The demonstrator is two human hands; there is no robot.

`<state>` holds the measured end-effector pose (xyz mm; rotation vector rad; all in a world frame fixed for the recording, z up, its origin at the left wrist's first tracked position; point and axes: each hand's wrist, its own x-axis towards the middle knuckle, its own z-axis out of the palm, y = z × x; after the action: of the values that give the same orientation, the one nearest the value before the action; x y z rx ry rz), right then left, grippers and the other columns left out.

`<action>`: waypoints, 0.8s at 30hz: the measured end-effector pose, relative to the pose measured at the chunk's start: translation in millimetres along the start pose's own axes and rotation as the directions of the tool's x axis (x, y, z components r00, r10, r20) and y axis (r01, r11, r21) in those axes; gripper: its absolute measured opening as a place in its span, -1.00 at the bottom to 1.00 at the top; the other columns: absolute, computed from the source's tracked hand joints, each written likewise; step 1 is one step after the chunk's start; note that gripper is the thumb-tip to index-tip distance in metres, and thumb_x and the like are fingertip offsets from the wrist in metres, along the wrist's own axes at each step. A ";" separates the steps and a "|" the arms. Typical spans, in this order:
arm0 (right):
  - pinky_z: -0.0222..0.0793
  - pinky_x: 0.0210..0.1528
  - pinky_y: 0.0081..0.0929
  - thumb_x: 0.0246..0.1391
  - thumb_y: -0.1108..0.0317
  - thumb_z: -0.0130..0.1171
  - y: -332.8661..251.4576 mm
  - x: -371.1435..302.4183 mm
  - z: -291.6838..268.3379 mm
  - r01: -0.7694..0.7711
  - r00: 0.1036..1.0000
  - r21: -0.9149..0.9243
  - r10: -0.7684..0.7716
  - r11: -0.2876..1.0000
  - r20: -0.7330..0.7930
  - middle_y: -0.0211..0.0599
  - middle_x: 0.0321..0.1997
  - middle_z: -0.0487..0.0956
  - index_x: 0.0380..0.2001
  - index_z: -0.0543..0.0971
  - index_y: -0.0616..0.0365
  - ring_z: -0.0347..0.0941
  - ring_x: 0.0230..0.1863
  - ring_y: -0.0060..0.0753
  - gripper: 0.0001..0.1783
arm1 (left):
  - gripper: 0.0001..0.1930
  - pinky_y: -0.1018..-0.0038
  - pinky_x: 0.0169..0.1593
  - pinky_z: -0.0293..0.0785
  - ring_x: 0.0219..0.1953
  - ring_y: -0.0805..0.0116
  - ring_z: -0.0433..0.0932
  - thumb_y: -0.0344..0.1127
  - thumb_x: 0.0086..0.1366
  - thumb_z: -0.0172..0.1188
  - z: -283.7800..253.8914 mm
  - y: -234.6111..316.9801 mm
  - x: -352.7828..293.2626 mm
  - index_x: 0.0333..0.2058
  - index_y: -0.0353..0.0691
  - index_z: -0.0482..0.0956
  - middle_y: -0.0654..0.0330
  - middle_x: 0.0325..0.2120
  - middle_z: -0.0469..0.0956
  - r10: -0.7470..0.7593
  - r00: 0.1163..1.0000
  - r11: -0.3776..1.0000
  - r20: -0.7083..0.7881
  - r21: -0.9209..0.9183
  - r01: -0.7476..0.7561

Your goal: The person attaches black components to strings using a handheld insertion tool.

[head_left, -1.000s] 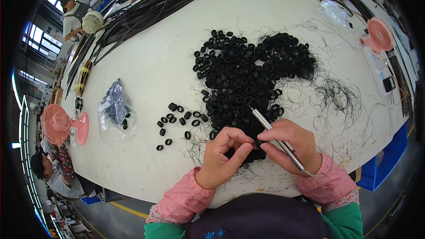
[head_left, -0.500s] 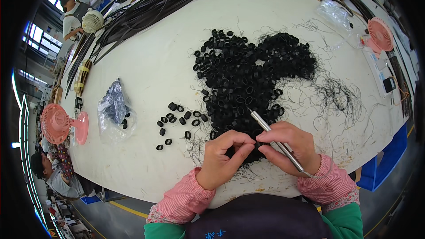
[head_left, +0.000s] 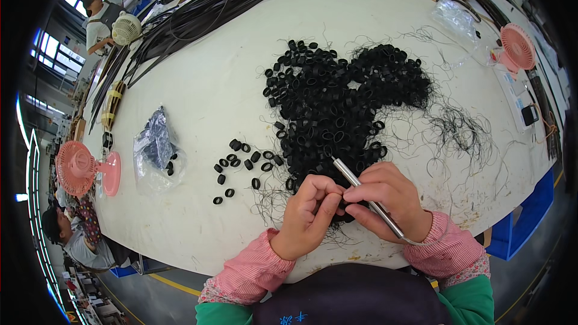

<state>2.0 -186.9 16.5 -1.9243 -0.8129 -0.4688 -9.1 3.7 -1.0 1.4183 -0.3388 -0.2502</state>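
My right hand (head_left: 391,195) grips a slim silver pen-shaped tool (head_left: 367,195), its tip pointing up and left over the pile and a thin cord trailing from its lower end. Beside it, my left hand (head_left: 308,213) is closed in a pinch, the fingertips of both hands almost meeting. Between them shows a bit of black, apparently a small black ring (head_left: 342,206), mostly hidden by the fingers. Beyond my hands spreads a large heap of black rings (head_left: 325,105). Several loose black rings (head_left: 248,164) lie left of the heap.
On the white table (head_left: 205,90) lie a clear plastic bag (head_left: 158,150), a tangle of black threads (head_left: 460,129) and long dark strips (head_left: 174,18). Pink fans (head_left: 78,167) stand left and right. A power strip (head_left: 512,99) lies at right. Other people sit at the left.
Both hands have shifted slightly; the right hand with the silver tool has moved a little to the left, its tip lower. The heap and loose rings have stayed put.
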 end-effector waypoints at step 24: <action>0.10 0.25 -0.27 0.32 0.27 -0.13 -5.9 -2.3 -23.2 -0.394 0.899 0.689 0.413 0.609 0.148 -0.40 -0.60 0.53 -0.27 0.49 0.24 0.55 -0.44 -0.51 -0.72 | -0.89 0.64 -0.24 0.47 -0.22 0.45 0.58 -0.41 0.43 -0.10 -1.9 3.3 -0.9 -0.14 -0.29 0.26 0.12 -0.23 0.49 0.003 1.000 1.000 0.013 -0.010 -0.003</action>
<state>-3.4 -206.4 29.6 -1.2911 -0.4075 0.1131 -9.4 6.2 2.0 1.4065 -0.3496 -0.2580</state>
